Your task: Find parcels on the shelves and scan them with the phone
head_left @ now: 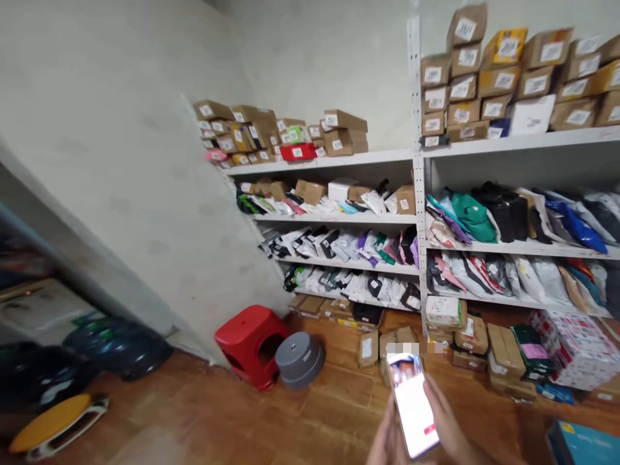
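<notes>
1. Smartphone (413, 410): lower centre of view, above the floor, display lit. Its tilt towards the wearer presumably serves reading.
2. Left hand (386, 434): grasping the phone's left side. Right hand (448, 420): grasping the right side, thumb at the screen's edge; whether it presses the glass cannot be told. The two-sided hold appears meant for steadiness.
3. Floor (329, 423): brown, wood-look, glossy in patches.
4. Red plastic stool (247, 336) and grey round stool (299, 361): side by side near the wall.
5. Floor cartons (504, 349): grouped below the shelving, probably for their bulk.
6. White metal shelving (418, 145): boxes stacked on top, mailing bags (343, 247) leaning in rows below; many labels face outward, apparently for easy checking.
7. Wall (145, 194): pale, plain, with faint marks.
</notes>
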A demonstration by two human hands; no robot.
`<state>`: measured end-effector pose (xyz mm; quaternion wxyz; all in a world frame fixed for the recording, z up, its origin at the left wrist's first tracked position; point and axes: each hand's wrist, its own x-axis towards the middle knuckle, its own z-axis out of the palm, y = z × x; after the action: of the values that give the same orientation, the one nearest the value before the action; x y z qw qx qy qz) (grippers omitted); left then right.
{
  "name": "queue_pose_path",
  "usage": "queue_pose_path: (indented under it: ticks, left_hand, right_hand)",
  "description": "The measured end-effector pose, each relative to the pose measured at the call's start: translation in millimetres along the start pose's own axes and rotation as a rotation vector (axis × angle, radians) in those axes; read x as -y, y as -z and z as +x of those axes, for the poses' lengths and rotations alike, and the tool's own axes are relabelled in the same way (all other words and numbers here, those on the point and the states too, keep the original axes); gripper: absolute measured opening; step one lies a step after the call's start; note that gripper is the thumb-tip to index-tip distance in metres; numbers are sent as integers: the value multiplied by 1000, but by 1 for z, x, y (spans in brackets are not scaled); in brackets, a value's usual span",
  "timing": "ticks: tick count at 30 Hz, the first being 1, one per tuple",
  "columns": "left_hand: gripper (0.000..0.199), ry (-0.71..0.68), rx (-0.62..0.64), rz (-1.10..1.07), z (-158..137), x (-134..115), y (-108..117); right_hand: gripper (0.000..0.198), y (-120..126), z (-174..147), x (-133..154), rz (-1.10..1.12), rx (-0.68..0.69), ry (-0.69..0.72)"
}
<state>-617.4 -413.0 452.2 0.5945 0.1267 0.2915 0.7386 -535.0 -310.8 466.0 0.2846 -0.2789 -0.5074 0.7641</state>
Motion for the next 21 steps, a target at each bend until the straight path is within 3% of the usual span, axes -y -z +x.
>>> queue_pose_path:
  ticks: [5, 8, 11, 15, 21]
  left_hand:
    - [74, -129, -26, -105, 37, -75, 27]
    - [73, -146, -44, -113, 54, -119, 42]
    - [77, -163, -76, -108, 69, -152, 56]
    - [79, -150, -113, -60, 86, -188, 75]
    - [85, -95, -119, -3, 100, -247, 114]
  right_hand:
    - [53, -57, 92, 29, -60, 184, 8]
    - [35, -85, 141, 41, -107, 313, -31]
    - [34, -113, 181, 50, -134, 388, -26]
    - [41, -150, 224, 49, -174, 389, 1]
    - [23, -202, 264, 26, -243, 286, 22]
